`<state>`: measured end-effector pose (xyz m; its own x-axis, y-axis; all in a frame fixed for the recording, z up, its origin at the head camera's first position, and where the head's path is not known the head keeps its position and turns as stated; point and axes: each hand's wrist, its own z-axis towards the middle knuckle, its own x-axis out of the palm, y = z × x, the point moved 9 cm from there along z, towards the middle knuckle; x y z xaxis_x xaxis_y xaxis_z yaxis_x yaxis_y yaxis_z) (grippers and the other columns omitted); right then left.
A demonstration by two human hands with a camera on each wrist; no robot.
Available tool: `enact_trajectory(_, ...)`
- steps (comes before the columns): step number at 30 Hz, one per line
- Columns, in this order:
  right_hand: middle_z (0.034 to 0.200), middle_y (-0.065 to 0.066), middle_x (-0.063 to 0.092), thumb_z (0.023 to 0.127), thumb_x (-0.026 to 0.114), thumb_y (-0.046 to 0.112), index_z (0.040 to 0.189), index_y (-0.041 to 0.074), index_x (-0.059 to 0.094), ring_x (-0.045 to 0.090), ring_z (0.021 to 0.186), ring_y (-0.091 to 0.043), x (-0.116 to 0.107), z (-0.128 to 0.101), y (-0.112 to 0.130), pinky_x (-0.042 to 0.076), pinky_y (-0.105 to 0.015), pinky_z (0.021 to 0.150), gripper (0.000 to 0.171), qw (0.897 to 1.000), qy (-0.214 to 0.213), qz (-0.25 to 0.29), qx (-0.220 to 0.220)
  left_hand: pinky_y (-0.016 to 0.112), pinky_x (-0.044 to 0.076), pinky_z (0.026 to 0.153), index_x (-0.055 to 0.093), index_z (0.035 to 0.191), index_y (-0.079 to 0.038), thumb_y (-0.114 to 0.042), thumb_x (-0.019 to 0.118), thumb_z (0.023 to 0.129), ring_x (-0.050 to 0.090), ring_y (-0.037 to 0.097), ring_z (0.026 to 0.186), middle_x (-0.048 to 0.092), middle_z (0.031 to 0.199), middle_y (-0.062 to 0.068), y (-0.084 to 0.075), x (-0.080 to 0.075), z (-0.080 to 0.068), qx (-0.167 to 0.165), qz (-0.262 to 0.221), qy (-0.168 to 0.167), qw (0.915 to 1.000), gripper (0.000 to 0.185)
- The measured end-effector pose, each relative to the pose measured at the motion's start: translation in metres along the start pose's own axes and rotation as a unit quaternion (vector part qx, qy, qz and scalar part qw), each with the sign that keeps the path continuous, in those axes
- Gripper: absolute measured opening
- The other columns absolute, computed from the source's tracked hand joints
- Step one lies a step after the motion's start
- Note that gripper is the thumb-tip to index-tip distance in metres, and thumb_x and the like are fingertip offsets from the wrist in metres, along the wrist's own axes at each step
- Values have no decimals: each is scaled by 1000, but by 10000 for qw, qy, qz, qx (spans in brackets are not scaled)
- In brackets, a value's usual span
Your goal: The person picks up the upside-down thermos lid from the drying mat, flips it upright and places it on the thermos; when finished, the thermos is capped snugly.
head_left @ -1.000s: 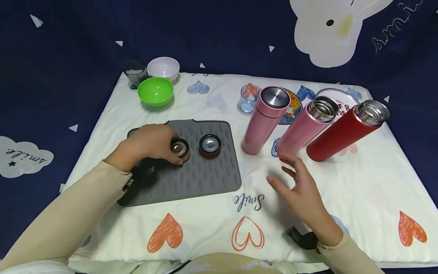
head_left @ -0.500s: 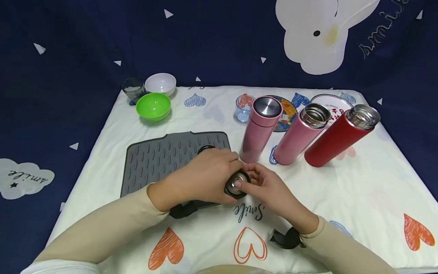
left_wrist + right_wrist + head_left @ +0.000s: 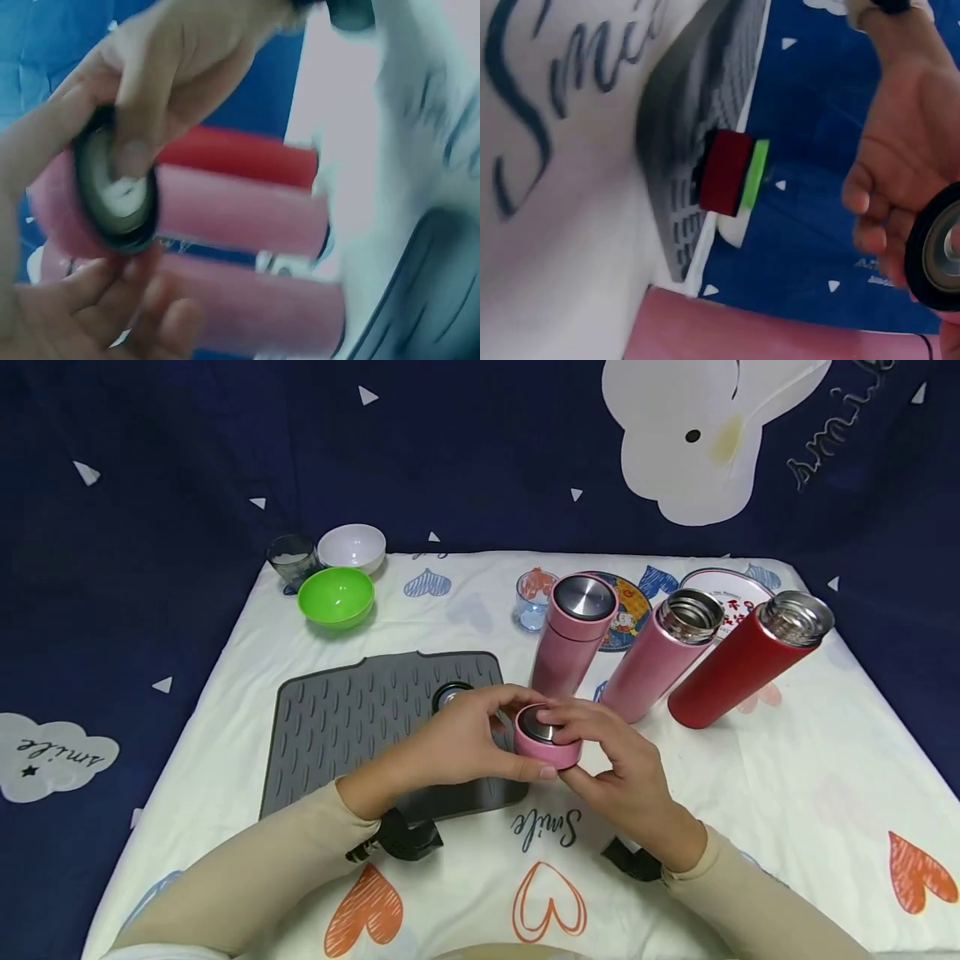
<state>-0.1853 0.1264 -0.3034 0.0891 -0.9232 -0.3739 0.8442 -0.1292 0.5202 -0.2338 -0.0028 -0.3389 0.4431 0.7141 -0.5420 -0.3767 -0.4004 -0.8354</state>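
Pink lid (image 3: pixel 547 737) sat between both hands, lifted just above the right edge of the grey mat (image 3: pixel 352 718), steel disc on top facing up in the head view. Left hand (image 3: pixel 465 739) gripped it from the left, thumb under the near rim, fingers curled over the far side. Right hand (image 3: pixel 622 760) gripped it from the right, fingertips on the top and rim. Both hands clenched on the lid, neither loose. Left wrist view showed the lid's dark inner ring (image 3: pixel 120 195) with a finger pressed on it; blurred, so no more detail. Right wrist view caught only the lid's black edge (image 3: pixel 937 255) at the frame's right side.

Red lid (image 3: pixel 450 696) lay on the mat just behind the left hand, mostly hidden. Behind the hands stood three bottles in a row: capped pink bottle (image 3: pixel 570 635), open pink bottle (image 3: pixel 660 656), open red bottle (image 3: pixel 742 664). Green bowl (image 3: pixel 335 596), white bowl (image 3: pixel 351 547) and dark glass (image 3: pixel 291 558) were at the far left of the bench; clear glass (image 3: pixel 534 599) was just left of the capped bottle.
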Motion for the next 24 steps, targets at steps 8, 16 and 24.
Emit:
enact_trajectory(8, 140, -32, 35, 84, 70, 48, 124, -9, 40, 22, 134, -46, -32, 1, 11, 18, -52, 109, 75, 9834, -1039, -1480, -144, 36, 50, 83, 61, 124, -15, -25, 88, 69, 57, 10, 99, 64, 110, -10, -8, -17, 3, 479, -780, -679, 9935, 63)
enact_trajectory(16, 155, -15, 11, 76, 78, 0, 151, -2, 2, 17, 141, -26, -73, -21, -76, 21, -42, 114, 107, 9442, -2000, -744, 2509, 36, 49, 65, 57, 122, -20, -25, 89, 67, 58, 18, 89, 60, 109, -7, 0, -42, -18, 281, -753, -1112, 9905, 63)
enact_trajectory(24, 132, -9, 55, 80, 83, 35, 140, 8, 42, 53, 118, -24, -86, -57, -151, 43, -42, 99, 78, 8666, -1275, -545, 4793, 39, 51, 84, 52, 121, -8, -12, 87, 65, 60, 25, 96, 59, 110, 5, -20, -45, -20, 1348, -1514, -1187, 9720, 66)
